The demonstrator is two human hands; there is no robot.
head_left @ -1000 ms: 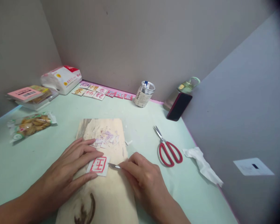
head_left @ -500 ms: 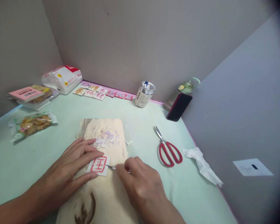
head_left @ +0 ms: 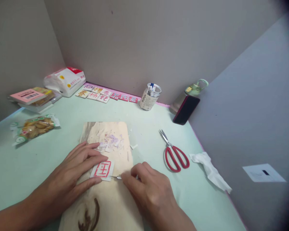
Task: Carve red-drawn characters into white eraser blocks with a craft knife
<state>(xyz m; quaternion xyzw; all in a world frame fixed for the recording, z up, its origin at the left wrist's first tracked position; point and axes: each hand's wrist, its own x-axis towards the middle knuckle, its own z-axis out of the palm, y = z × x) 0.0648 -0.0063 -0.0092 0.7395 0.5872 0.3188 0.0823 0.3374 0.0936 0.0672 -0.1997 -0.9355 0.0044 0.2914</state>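
A small white square (head_left: pixel 112 171) with a red framed character drawn on it lies on a pale wooden board (head_left: pixel 121 157). My left hand (head_left: pixel 72 173) holds the square down at its left side, index finger on the upper edge and thumb on the lower one. In my right hand (head_left: pixel 150 189) is a slim carving knife (head_left: pixel 118 177), pinched in closed fingers; its metal tip points left at the square's right edge. Fingers hide most of the handle. Purple and white shavings (head_left: pixel 112 142) are scattered on the board beyond the square.
Red-handled scissors (head_left: pixel 175 157) and a crumpled tissue (head_left: pixel 210 171) lie to the right. A can (head_left: pixel 149 98), phone (head_left: pixel 186 109), bottle (head_left: pixel 183 99), lettered tiles (head_left: pixel 93 95) and tissue pack (head_left: pixel 66 81) line the back. At left are a snack bag (head_left: pixel 36 128) and stacked packets (head_left: pixel 30 96).
The knife tip has drawn slightly down and to the right, from the red frame to the square's right edge. My left hand stays on the square.
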